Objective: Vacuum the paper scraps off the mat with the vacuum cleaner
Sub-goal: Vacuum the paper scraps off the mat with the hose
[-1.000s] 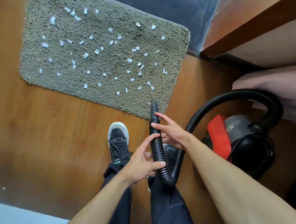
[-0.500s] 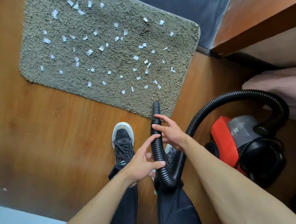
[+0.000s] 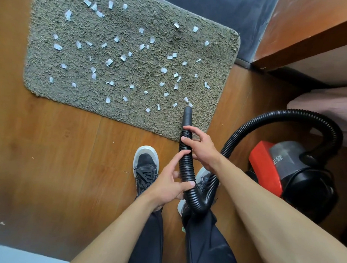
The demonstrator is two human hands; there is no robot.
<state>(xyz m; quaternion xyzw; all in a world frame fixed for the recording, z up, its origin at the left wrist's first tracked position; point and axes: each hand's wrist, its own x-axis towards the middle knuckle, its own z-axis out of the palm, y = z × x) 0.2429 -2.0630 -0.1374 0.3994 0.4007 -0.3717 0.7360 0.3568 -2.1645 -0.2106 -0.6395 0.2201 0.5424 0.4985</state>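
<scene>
A grey shaggy mat (image 3: 73, 96) lies on the wooden floor, strewn with several small white paper scraps (image 3: 108, 62). The black ribbed hose (image 3: 186, 168) loops from the red and black vacuum cleaner (image 3: 284, 170) at the right. My right hand (image 3: 202, 147) grips the hose just behind its smooth nozzle (image 3: 187, 116). Lower on the hose, my left hand (image 3: 169, 184) is wrapped around it. The nozzle tip hovers over the mat's near right corner, beside a scrap (image 3: 190, 104).
My two dark sneakers (image 3: 145, 168) stand on the floor just before the mat. A wooden furniture edge (image 3: 308, 38) and pink fabric (image 3: 336, 104) are at the right. A dark wall panel (image 3: 226, 10) runs behind the mat.
The nozzle has moved forward from the mat's near edge onto its corner, toward the scraps. Both hands keep their hold on the hose. The view has shifted slightly, showing more of the vacuum cleaner.
</scene>
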